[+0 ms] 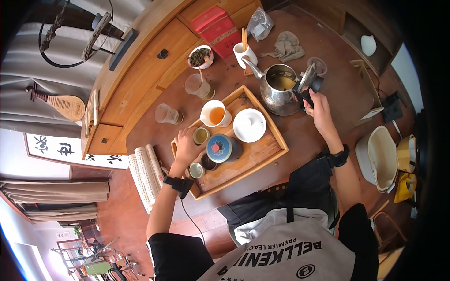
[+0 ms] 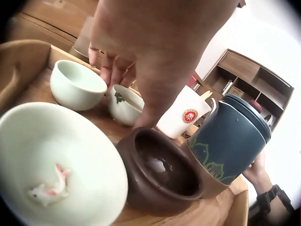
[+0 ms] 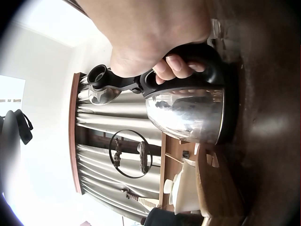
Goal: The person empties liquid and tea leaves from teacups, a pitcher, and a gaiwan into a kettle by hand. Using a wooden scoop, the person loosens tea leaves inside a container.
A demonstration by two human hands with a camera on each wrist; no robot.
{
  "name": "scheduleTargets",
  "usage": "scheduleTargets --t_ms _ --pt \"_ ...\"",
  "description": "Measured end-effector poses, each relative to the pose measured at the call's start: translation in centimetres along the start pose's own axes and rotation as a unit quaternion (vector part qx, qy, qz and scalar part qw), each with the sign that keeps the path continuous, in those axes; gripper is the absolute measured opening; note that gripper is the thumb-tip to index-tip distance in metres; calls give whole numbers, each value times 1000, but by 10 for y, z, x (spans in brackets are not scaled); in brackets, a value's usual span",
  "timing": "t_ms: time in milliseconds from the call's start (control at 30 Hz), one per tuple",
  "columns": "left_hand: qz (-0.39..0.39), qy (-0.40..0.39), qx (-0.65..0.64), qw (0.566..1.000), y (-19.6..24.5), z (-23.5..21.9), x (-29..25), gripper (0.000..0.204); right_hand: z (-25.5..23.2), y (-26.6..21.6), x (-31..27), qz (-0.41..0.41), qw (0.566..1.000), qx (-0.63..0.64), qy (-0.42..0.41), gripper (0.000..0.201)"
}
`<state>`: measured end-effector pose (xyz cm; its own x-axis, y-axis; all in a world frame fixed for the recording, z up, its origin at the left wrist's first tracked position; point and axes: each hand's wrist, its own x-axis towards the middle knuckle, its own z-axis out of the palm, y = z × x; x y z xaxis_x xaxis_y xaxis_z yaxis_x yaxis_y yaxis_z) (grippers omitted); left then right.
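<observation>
My left hand (image 1: 189,146) is at the tray's left side, its thumb and fingers about a small pale teacup (image 2: 126,104) that holds yellowish tea. Beside it are two more pale cups, one plain (image 2: 77,85) and one with a fish figure inside (image 2: 61,165), and a dark brown cup (image 2: 160,172). A blue lidded canister (image 1: 224,149) stands close by. With curled fingers my right hand (image 1: 322,111) grips the black handle (image 3: 207,59) of a steel kettle (image 1: 280,89). The kettle's lid (image 1: 309,76) is tipped open, and yellowish liquid shows inside.
The wooden tray (image 1: 276,154) also bears a white pitcher of amber tea (image 1: 215,114) and a white lidded bowl (image 1: 249,125). Behind stand two clear cups, a bowl of tea leaves (image 1: 200,56), a red box (image 1: 216,30) and a white tool holder (image 1: 245,55). A cloth (image 1: 287,46) lies beyond the kettle.
</observation>
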<state>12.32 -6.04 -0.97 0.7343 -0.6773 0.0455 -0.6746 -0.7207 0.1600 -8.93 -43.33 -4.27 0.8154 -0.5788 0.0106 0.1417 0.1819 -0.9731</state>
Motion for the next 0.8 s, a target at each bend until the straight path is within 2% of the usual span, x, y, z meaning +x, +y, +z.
scheduleTargets --t_ms 67,133,300,367,467,633,800 --pt "19 14 -17 1000 -5 -1 1 60 -1 1 1 -5 1000 1 -4 40" --pt "-9 37 -80 996 -8 -5 1 59 0 1 1 -3 1000 5 -2 40" --pt "-37 32 -126 991 -3 -37 6 58 3 -2 0 1 1000 4 8 39" --pt "-19 49 -202 978 -10 -41 10 58 4 -2 -1 7 1000 0 13 39" --pt "-23 37 -196 980 -10 -53 17 59 3 -3 -1 2 1000 7 13 39" --pt "-22 0 -215 976 24 -86 37 56 2 0 0 -6 1000 6 6 39" --pt "38 -5 -181 983 42 -92 63 53 1 -2 -1 -1 1000 13 -1 41"
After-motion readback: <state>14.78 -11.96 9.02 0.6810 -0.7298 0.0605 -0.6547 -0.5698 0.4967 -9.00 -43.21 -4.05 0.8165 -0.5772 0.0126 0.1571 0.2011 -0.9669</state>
